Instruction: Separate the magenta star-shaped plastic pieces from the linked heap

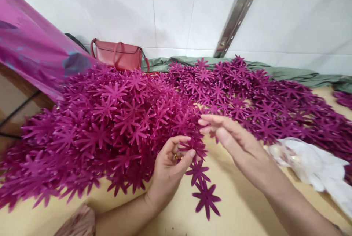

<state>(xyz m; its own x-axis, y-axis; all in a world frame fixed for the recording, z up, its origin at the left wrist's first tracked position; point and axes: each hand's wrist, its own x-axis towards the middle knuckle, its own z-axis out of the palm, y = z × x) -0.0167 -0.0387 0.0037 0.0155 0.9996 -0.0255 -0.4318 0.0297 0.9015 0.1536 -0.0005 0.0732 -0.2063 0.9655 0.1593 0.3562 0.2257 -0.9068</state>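
Where a glossy pink plastic sheet (41,41) slants down at the far left, it meets a tall heap of bright magenta star-shaped flower pieces (123,122) on a beige tabletop (236,206). Behind the heap, a red leather handbag (118,54) leans near the white tiled wall (173,12). At the heap's right edge, the left hand (167,170) curls its thumb and fingers around a narrow gap at a purple star-shaped piece (198,148); whether it pinches the piece, I cannot tell. Below that piece, two more deep-purple star pieces (206,200) trail over the tabletop. Next comes the right hand (239,140), raised, thumb slightly apart from the fingers, nothing visible in its grasp. Farther right spreads a darker purple pile (288,107) before a crumpled grey-green cloth (294,74), with crumpled white plastic (316,162) beside the right forearm.
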